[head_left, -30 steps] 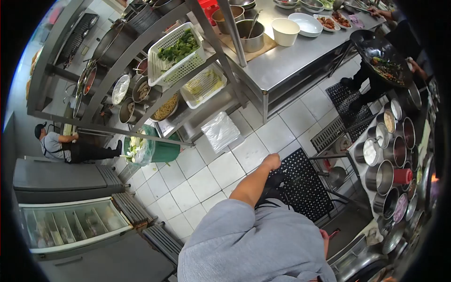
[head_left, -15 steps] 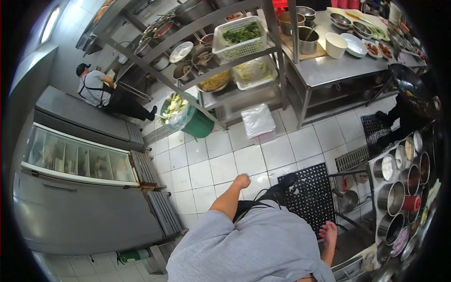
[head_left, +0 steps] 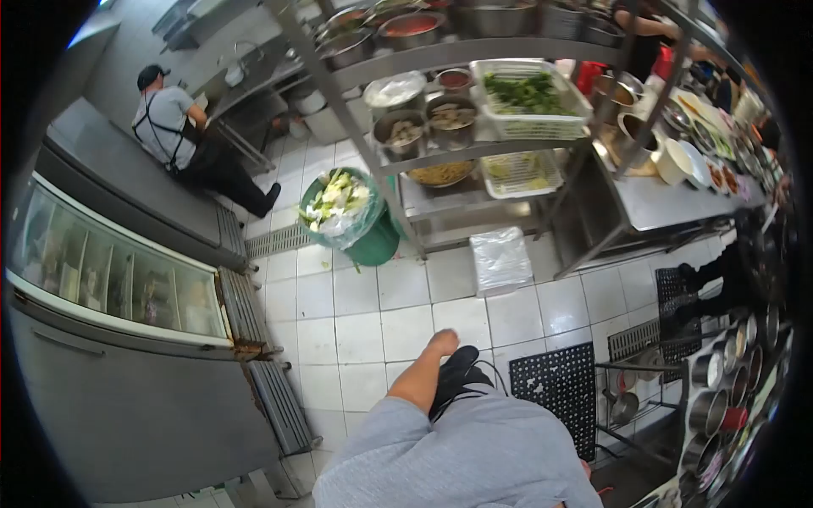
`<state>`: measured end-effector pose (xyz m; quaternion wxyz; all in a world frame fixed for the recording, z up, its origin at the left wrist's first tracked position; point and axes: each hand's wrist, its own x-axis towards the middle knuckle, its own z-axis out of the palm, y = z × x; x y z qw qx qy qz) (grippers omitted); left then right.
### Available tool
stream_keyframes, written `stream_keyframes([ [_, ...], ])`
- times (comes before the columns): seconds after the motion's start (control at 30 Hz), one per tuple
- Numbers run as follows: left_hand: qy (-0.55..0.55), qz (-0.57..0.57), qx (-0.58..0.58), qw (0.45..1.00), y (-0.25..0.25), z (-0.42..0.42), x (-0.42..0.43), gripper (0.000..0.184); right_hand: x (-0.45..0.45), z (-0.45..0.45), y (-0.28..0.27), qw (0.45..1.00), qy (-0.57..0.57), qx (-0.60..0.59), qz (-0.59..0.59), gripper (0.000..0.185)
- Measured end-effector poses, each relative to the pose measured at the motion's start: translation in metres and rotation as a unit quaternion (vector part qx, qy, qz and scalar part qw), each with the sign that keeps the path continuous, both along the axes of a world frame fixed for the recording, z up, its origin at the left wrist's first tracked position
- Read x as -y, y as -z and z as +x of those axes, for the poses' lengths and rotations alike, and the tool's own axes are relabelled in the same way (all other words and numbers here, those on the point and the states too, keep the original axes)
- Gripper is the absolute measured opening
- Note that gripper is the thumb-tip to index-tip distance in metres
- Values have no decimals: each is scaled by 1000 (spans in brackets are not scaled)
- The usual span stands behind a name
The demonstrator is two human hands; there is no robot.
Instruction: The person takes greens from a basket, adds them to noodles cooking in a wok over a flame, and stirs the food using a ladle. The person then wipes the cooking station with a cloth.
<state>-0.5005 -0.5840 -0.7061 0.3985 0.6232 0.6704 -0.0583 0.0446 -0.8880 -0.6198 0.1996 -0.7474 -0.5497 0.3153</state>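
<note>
My left hand is curled into a fist in front of my body, above the white floor tiles, with nothing visible in it. My dark shoe is just beside it. Only a sliver of my right hand shows at the right edge of my grey shirt; its fingers are hidden. Nearest to that side lies a black perforated floor mat. Ahead on the floor stands a plastic-covered box.
A green bin full of vegetable scraps stands by a metal rack with pots and a basket of greens. Refrigerators line the left, where a person stands. Pots crowd the right-hand counter.
My view has shifted, and the rack and bin look closer. My right hand has dropped back almost out of sight behind my shirt. The left stays fisted, and a shoe now shows beside it.
</note>
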Motion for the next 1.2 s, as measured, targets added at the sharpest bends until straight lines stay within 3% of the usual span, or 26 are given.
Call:
stream_keyframes([
  [0.03, 23, 24, 15, 999, 18, -9, -14, 32, -12, -17, -8, 999, 8, -16, -48, 18],
  [0.07, -81, 55, 62, 993, -12, -13, -21, 30, -24, -32, -16, 994, 30, -45, -90, 17],
  [0.23, -174, 33, 97, 979, -13, -62, -45, 29, -92, -83, -56, 977, 69, -120, -163, 15],
  [0.3, -185, 21, 62, 981, 12, -80, -39, 29, -115, -99, -73, 973, 78, -142, -162, 15],
  [0.37, -124, 8, 36, 992, 39, -98, -30, 31, -128, -111, -93, 962, 118, -176, -169, 14],
  [0.4, -118, 3, 29, 993, 50, -104, -21, 32, -136, -124, -109, 940, 189, -221, -179, 13],
  [0.53, -90, -29, 27, 995, 72, -119, 18, 32, -136, -144, -131, 918, 254, -232, -197, 14],
  [0.63, -58, -12, -1, 998, 58, -129, 46, 31, -120, -150, -126, 908, 290, -198, -229, 14],
  [0.73, -52, -58, 10, 997, 53, -156, 55, 31, -98, -156, -92, 916, 257, -189, -244, 14],
  [0.83, -138, -49, 6, 989, 0, -179, 49, 30, -83, -162, -66, 914, 241, -204, -253, 14],
  [0.97, -150, -62, -28, 986, -12, -201, 35, 31, -79, -180, -45, 916, 229, -212, -253, 15],
  [1.17, -19, 44, -12, 999, 5, -202, 9, 31, -79, -194, -24, 921, 188, -226, -255, 15],
  [1.2, -192, 57, 69, 977, -35, -192, 8, 29, -80, -193, -23, 920, 183, -235, -256, 15],
])
